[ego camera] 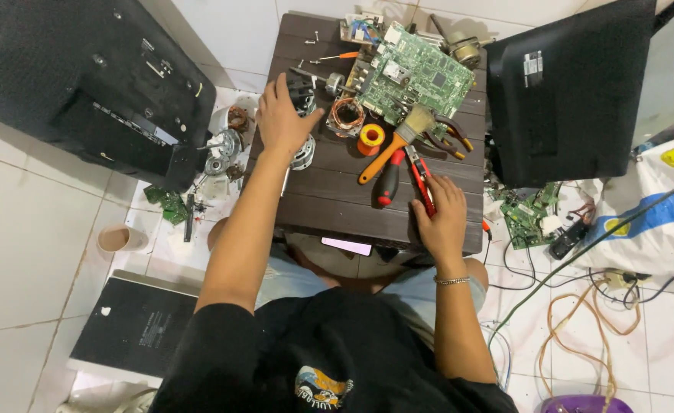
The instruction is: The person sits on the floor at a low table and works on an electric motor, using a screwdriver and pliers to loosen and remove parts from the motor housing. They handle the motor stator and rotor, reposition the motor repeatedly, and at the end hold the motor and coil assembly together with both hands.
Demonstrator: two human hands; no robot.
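Currently seated at a small dark slatted surface [329, 191], viewed from above. Left hand [282, 115] spread wide, fingers extended, palm down over a black and silver motor part [303, 95] at the surface's left edge; touching it, but no closed grip visible. Right hand [442, 218] resting near the front right edge, fingers loosely curled on the red handles of a pair of pliers [421, 180]; whether actually gripped cannot be told. Pliers slim, red-handled with darker metal toward the tip; long axis running from the right hand up and slightly left, tip pointing away from the body toward the brush [394, 145]. Just beside the pliers on the left, a red and black screwdriver [389, 177], lying nearly parallel. Brush with orange handle lying diagonally, bristles up and right against a green circuit board [413, 73]. Copper wire coil [346, 116] and orange solder spool [371, 138] between the two hands. Black casing [566, 84] standing right of the surface.
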